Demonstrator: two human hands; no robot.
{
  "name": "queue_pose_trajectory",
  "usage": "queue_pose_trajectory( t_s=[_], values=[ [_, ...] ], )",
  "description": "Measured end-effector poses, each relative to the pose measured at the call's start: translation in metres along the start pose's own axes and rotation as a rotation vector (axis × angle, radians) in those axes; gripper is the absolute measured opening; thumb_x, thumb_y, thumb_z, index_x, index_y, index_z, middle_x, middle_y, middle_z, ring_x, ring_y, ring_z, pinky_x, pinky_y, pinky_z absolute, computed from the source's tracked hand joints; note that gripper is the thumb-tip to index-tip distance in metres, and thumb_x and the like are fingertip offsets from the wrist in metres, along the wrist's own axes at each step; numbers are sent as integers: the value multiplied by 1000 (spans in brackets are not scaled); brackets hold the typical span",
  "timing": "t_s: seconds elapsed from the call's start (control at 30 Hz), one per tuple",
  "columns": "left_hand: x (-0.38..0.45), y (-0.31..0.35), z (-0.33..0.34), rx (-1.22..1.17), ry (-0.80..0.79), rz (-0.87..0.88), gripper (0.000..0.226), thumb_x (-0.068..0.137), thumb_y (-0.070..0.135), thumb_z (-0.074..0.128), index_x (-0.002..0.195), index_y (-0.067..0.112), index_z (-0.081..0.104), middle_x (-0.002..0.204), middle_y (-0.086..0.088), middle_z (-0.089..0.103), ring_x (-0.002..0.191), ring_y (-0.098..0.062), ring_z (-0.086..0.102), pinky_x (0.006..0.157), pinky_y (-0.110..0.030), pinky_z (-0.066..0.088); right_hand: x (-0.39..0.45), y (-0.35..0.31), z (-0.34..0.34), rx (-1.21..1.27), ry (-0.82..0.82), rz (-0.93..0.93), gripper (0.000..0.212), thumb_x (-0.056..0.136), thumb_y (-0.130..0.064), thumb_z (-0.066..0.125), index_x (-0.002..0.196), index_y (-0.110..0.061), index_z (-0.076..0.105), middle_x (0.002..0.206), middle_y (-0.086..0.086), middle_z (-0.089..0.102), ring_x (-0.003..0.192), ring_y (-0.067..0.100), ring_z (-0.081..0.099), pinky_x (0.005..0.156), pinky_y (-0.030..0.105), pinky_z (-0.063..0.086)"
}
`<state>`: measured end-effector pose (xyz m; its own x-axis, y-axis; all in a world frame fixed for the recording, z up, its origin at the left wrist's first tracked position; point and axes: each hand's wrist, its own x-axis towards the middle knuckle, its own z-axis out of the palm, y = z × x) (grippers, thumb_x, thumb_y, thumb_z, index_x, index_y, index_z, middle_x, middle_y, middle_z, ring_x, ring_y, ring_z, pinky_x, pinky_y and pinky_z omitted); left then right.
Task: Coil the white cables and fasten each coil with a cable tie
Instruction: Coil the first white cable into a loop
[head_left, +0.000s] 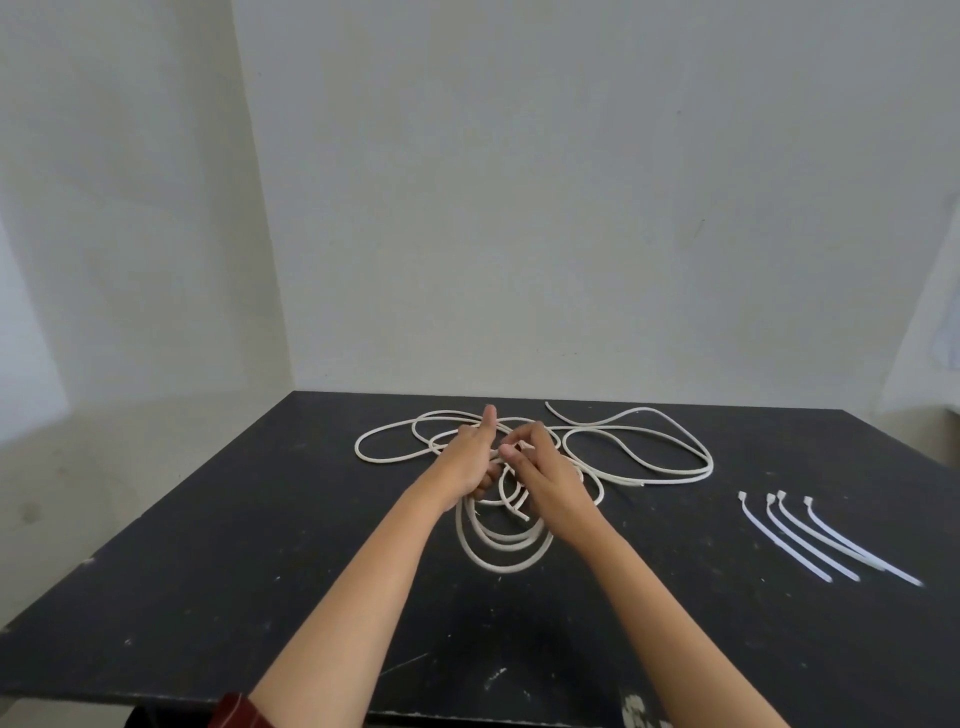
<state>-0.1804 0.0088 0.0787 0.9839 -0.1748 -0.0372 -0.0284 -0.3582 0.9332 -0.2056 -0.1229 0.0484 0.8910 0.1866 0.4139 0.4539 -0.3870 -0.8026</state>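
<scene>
White cables (639, 457) lie in loose tangled loops on the black table (208, 545). Several turns form a coil (501, 551) that hangs from my hands toward me. My left hand (470, 457) grips the top of that coil, thumb pointing up. My right hand (540, 467) pinches a strand of cable right beside the left hand. One cut cable end pokes out below the right hand. Several white cable ties (821, 540) lie side by side at the right of the table, apart from both hands.
The black table meets pale walls behind and to the left. Loose cable loops spread left and right behind my hands. A red sleeve edge (234, 712) shows at the bottom left.
</scene>
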Motion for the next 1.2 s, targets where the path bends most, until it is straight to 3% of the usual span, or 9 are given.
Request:
queue_pose_trajectory(
  t_s=[0.1,0.27,0.37,0.47,0.53,0.7,0.83,1.07,1.2],
  values=[
    [2,2,4,-60,-38,-2,57,98,57,17,68,16,44,47,4,33,40,-9,24,43,-22,23,-1,4,-2,59,20,-18,8,102,-30,48,95,-28,51,66,-3,51,52,2,44,53,18,35],
    [9,2,6,-191,-155,-1,25,103,36,35,103,11,34,54,1,43,38,-6,34,39,-18,30,-1,12,-7,236,113,57,14,100,-23,54,92,-12,53,71,5,60,67,8,56,71,29,45],
    [10,2,5,-211,-243,49,19,103,25,37,105,7,44,66,-3,55,51,-9,52,51,-20,46,-2,13,-11,335,131,73,13,102,-14,50,92,-6,51,67,4,62,59,3,61,60,15,46],
    [10,-4,6,-161,-310,48,37,103,33,34,96,7,59,68,-5,57,61,-14,60,65,-26,52,-1,18,-13,316,155,103,11,102,-18,50,91,-16,52,69,-3,59,58,4,55,51,13,40],
    [9,-5,9,-228,-329,24,40,104,33,33,90,7,60,61,-4,52,55,-13,56,61,-26,52,0,22,-16,307,165,133,11,102,-20,49,92,-17,50,71,-3,58,50,4,45,45,14,35],
    [10,-7,31,-349,-200,100,20,102,21,35,92,8,47,47,6,44,37,-7,33,40,-20,34,-1,31,-26,375,198,210,11,104,-18,43,95,-13,45,79,15,51,45,8,34,38,17,28],
    [18,-11,54,-415,-177,123,13,102,21,37,99,11,45,51,7,49,36,-4,26,35,-16,16,-6,41,-38,393,249,253,14,104,-19,44,101,-6,43,67,3,52,43,7,34,38,18,26],
    [34,-25,104,-498,-223,116,28,102,27,38,105,10,60,64,1,50,43,-7,40,41,-21,39,-21,72,-60,296,421,314,16,101,-27,52,88,-18,49,63,-3,55,39,5,36,36,19,27],
    [45,-31,129,-558,-131,60,26,101,26,41,97,12,62,58,4,36,35,-2,23,34,-14,17,-24,87,-66,311,454,381,17,100,-27,53,94,-11,51,65,-1,52,41,6,36,37,20,28]
  ],
)
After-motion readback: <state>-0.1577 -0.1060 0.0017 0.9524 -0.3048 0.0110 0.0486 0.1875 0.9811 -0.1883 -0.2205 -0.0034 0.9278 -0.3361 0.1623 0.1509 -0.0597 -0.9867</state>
